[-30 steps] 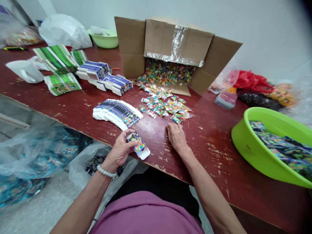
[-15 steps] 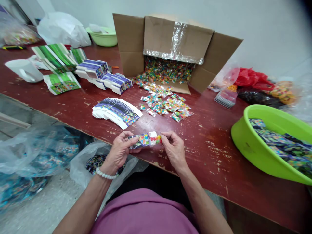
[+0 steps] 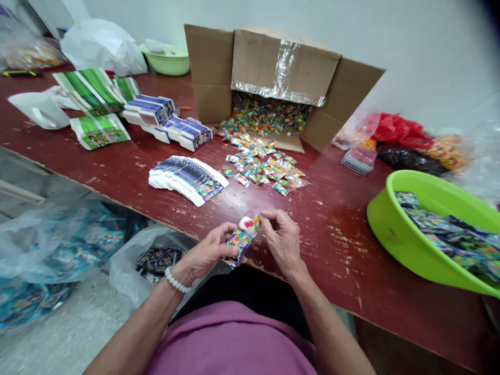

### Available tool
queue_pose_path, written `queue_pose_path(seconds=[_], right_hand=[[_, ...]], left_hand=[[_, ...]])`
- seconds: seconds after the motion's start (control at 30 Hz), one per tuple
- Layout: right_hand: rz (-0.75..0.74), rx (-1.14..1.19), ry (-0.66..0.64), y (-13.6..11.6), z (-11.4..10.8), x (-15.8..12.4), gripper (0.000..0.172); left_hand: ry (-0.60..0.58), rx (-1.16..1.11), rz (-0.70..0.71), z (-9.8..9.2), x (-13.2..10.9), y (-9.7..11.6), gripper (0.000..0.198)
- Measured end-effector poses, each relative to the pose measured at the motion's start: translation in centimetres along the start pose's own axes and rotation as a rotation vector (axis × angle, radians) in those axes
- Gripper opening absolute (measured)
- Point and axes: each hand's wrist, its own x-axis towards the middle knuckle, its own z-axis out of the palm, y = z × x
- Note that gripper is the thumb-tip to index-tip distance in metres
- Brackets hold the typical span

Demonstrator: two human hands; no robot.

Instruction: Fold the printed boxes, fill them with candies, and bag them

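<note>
I am watching the left hand (image 3: 207, 255) tipping the small box (image 3: 240, 240) upward. Half a second ago it was lying level between the hands, and now its white open end is pointing toward the cardboard carton (image 3: 211, 73). The right hand (image 3: 283, 242) was resting flat on the table (image 3: 344, 245) a second ago. Now it is pinching a bright sweet packet (image 3: 255, 222) at that open end, thumb and forefinger closed on it and the other fingers curling in. The left fingers are wrapping round the box's lower half and gripping it firmly. By my reading, the packet is sitting at the box's mouth, not lying among the loose sweets (image 3: 265, 169) spilling out just in front of the carton. The box is hanging well in front of the carton, over the table's near edge. It is showing as narrow and purple-blue, with colourful cartoon print and a white end flap.
</note>
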Motion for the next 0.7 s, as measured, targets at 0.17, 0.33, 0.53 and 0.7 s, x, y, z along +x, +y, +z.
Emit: queue_pose_path(seconds=[0.17, 0.33, 0.53, 0.7], right_hand=[[-0.159, -0.135, 0.007, -0.1, -0.2, -0.1, 0.018], [-0.176, -0.094, -0.269, -0.8, -0.4, 0.2, 0.019], [-0.009, 0.034, -0.344, 0.2, -1.1, 1.4, 0.017], [0.083, 0.131, -0.408, 0.8, -1.4, 1.6, 0.018]], left_hand=[[-0.063, 0.075, 0.008, 0.1, 0.2, 0.0, 0.037], [0.025, 0.104, 0.032, 0.3, 0.8, -0.5, 0.040], [0.002, 0.122, 0.000, 0.2, 0.6, -0.2, 0.045], [0.009, 0.197, -0.046, 0.7, 0.3, 0.8, 0.046]])
